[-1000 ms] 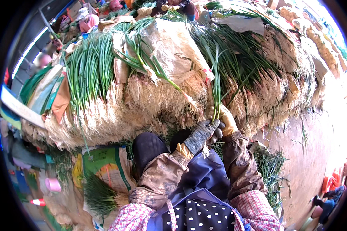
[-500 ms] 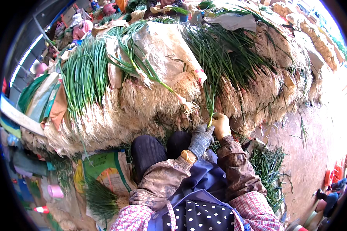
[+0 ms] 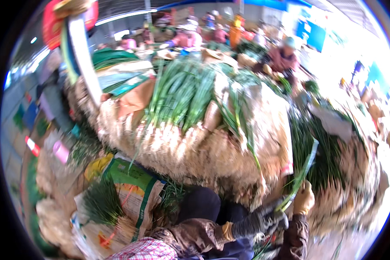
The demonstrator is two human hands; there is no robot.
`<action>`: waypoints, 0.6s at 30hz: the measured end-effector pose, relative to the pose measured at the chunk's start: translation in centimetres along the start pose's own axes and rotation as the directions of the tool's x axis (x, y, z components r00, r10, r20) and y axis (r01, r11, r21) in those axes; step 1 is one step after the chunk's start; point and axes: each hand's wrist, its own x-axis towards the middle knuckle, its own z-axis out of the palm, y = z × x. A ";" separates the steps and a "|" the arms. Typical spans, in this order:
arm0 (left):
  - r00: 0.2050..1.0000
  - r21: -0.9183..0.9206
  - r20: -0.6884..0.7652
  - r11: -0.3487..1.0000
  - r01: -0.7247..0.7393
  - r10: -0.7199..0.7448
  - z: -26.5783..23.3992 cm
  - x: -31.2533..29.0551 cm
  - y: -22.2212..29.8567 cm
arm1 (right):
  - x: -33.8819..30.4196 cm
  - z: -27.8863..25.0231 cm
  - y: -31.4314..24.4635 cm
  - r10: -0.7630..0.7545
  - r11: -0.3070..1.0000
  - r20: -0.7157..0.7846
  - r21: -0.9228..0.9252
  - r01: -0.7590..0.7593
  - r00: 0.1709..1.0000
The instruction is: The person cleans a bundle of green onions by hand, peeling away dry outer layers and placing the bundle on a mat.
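Though it's blurred, the scallion [image 3: 299,180] (green) seems curved.

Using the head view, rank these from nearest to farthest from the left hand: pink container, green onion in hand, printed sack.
1. Green onion: at the left hand, leaves slanting up and right.
2. Printed sack: left of the hand.
3. Pink container: farther left, beyond the sack.

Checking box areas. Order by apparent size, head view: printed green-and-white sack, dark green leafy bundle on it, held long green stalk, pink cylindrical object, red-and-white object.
1. Printed sack
2. Leafy bundle
3. Green stalk
4. Pink object and red-and-white object: too close to rank.
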 end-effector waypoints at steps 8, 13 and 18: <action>0.953 -0.128 -0.300 0.988 -0.087 0.045 -3.5 0.4 -0.4 | 7.8 4.2 2.7 -0.123 0.872 0.213 0.489 0.004 0.969; 0.939 -0.294 -0.331 0.956 -0.009 -0.093 -5.4 1.2 -4.3 | 7.2 -3.9 -2.6 0.137 0.484 0.142 0.854 -0.191 0.980; 0.921 -0.175 -0.275 0.956 0.234 -0.275 -5.4 2.9 -5.9 | 2.2 0.3 4.5 -0.169 0.881 0.038 0.455 0.133 0.985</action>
